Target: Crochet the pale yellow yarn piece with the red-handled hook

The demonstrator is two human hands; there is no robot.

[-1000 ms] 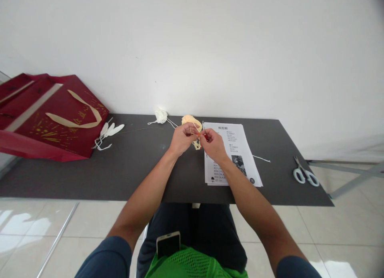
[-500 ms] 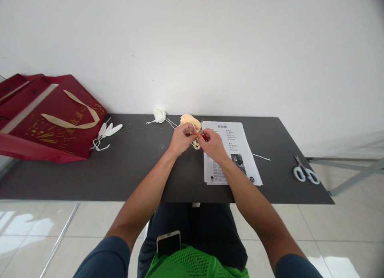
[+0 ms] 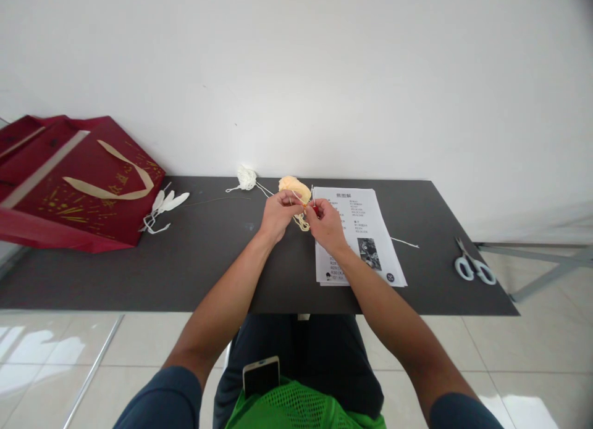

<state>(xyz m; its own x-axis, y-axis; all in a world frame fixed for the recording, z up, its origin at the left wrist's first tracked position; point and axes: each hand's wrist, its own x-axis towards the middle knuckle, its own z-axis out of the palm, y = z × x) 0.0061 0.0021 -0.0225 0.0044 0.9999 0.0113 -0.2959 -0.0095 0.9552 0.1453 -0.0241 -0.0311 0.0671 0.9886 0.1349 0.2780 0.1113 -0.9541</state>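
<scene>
The left hand (image 3: 278, 214) pinched pale yellow yarn (image 3: 302, 221) while the right hand (image 3: 325, 224) gripped a red-handled crochet hook (image 3: 315, 209), above the table (image 3: 208, 262), beside a printed sheet (image 3: 365, 231).

Plain indoor craft workstation, likely office or hobby room. Evidence: bare white wall (image 3: 324, 65) at 12 o'clock; dark folding table (image 3: 208, 268) on glossy pale floor tiles (image 3: 60, 349). Printed instruction sheet (image 3: 365, 231) at 1 o'clock, scissors (image 3: 473, 267) at 3 o'clock, white yarn ball (image 3: 247, 178) at 12 o'clock, red gift bag (image 3: 78, 182) at 10 o'clock.
</scene>
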